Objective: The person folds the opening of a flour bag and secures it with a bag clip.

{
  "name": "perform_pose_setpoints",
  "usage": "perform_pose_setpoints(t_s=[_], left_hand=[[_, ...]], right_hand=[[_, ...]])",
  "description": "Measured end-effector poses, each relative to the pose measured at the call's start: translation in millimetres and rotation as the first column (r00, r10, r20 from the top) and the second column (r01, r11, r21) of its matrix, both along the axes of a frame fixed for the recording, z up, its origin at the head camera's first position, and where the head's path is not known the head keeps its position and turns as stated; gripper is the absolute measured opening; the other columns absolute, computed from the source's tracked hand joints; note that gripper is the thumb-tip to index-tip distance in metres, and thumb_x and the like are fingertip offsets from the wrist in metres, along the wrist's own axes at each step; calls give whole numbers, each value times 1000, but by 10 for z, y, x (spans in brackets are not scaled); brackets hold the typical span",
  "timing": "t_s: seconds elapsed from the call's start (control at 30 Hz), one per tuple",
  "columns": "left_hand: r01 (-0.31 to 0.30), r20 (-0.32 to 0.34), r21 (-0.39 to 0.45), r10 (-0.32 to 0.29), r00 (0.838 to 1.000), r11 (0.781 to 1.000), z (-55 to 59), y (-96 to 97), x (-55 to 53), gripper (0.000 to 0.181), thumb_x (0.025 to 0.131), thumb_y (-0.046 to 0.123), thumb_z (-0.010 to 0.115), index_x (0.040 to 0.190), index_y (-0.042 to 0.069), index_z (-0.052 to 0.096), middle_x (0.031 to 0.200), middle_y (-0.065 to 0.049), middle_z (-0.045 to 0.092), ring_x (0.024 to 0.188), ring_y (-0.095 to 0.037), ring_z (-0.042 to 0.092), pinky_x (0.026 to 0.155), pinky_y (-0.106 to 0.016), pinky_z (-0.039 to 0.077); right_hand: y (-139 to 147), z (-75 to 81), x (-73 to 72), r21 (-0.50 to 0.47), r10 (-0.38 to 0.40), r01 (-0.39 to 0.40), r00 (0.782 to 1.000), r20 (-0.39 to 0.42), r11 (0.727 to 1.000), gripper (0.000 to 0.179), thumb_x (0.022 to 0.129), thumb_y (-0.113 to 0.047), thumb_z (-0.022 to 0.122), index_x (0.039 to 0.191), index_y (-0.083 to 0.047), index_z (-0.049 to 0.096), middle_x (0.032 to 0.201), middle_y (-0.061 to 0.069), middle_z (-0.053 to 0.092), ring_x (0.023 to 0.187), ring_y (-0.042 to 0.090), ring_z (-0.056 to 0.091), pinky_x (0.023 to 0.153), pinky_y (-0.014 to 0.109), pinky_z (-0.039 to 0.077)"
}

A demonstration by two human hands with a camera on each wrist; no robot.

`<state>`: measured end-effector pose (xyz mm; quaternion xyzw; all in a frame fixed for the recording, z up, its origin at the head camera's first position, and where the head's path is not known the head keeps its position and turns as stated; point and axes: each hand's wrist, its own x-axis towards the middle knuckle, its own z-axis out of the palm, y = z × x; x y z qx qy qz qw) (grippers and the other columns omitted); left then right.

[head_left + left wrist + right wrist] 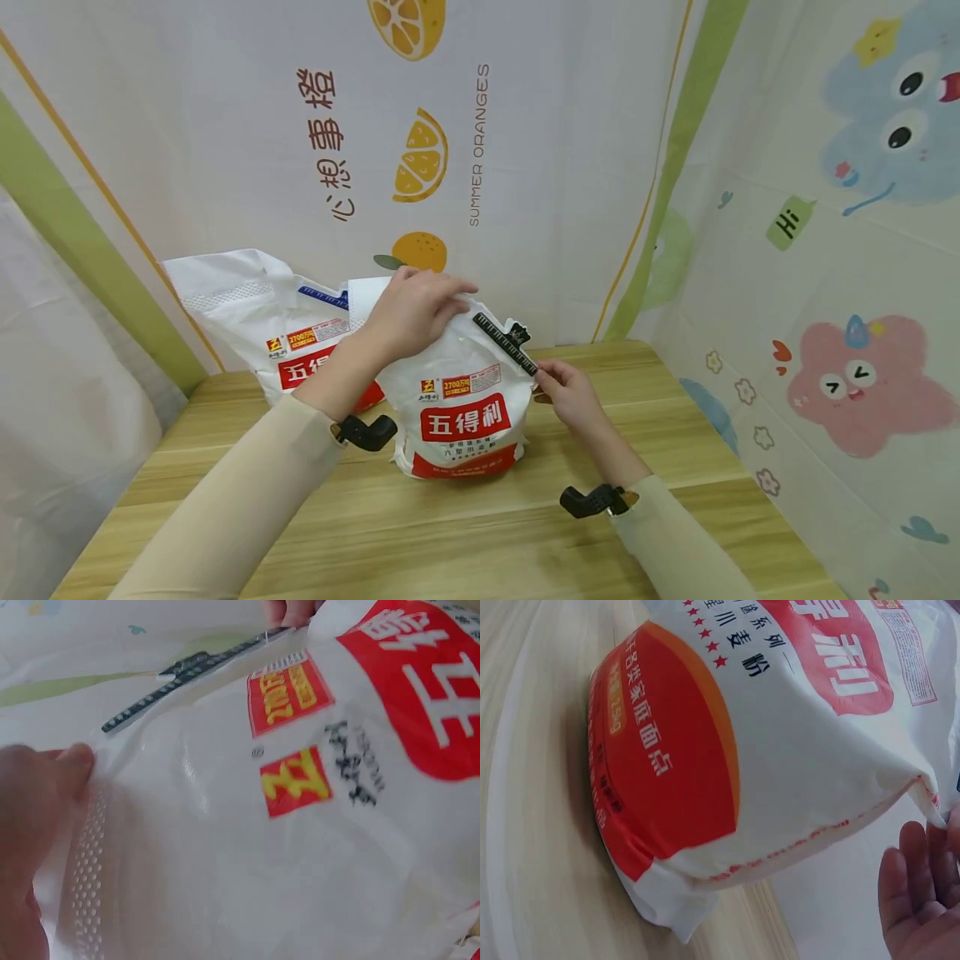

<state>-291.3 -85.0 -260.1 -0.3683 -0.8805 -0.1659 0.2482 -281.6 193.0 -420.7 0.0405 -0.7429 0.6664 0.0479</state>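
Observation:
A white flour bag with red printing stands on the wooden table, leaning slightly. Across its upper right corner lies a black clip with ruler-like marks and a small crown-shaped piece. My left hand grips the folded top of the bag, its thumb showing beside the dotted seam in the left wrist view. With thumb and forefinger, my right hand pinches the bag's edge at the lower end of the clip. In the right wrist view its other fingers are loosely bent beside the bag.
Behind and to the left stands a second flour bag, closed with a blue clip. The wooden table meets a printed curtain at the back and another cartoon-patterned one on the right.

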Motion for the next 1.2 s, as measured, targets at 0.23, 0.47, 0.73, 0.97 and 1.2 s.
perform_pose_setpoints(t_s=[0.23, 0.47, 0.73, 0.97, 1.2], left_hand=[[6, 33, 65, -8, 999, 998, 5, -100, -35, 31, 109, 27, 68, 136, 13, 75, 130, -6, 80, 122, -30, 72, 124, -57, 36], [11, 32, 89, -13, 999, 996, 28, -46, -56, 18, 109, 16, 68, 123, 12, 78, 118, -5, 84, 115, -30, 77, 112, -54, 44], [-27, 105, 102, 16, 994, 994, 93, -71, -58, 25, 110, 24, 68, 130, 14, 78, 127, -5, 82, 123, -29, 75, 107, -54, 44], [10, 89, 183, -27, 996, 983, 100, -91, -61, 20, 107, 16, 72, 124, 9, 80, 121, -8, 83, 116, -30, 76, 106, -49, 58], [5, 87, 140, -17, 996, 990, 104, -197, -53, 29, 110, 26, 68, 132, 11, 77, 129, -10, 80, 123, -31, 73, 110, -51, 56]], right_hand=[[38, 39, 47, -92, 33, -37, 998, -53, 995, 35, 109, -9, 58, 138, 9, 66, 130, 11, 73, 104, 11, 71, 98, 34, 61], [-25, 19, -3, -32, 11, -14, 998, -66, 999, 32, 112, -10, 62, 137, 9, 68, 122, 11, 75, 99, 10, 70, 99, 38, 63], [-68, 50, -8, -14, 8, -8, 1000, -29, 1000, 34, 114, -11, 58, 141, 9, 64, 130, 21, 72, 100, 9, 69, 98, 34, 61], [-38, 55, 7, -5, 0, 0, 999, -35, 1000, 32, 112, -13, 63, 136, 8, 69, 125, 18, 75, 99, 10, 70, 97, 34, 63], [-2, 16, 51, -11, -11, 11, 1000, -29, 1000, 34, 112, -16, 64, 136, 7, 69, 125, 17, 75, 100, 12, 72, 97, 34, 65]])
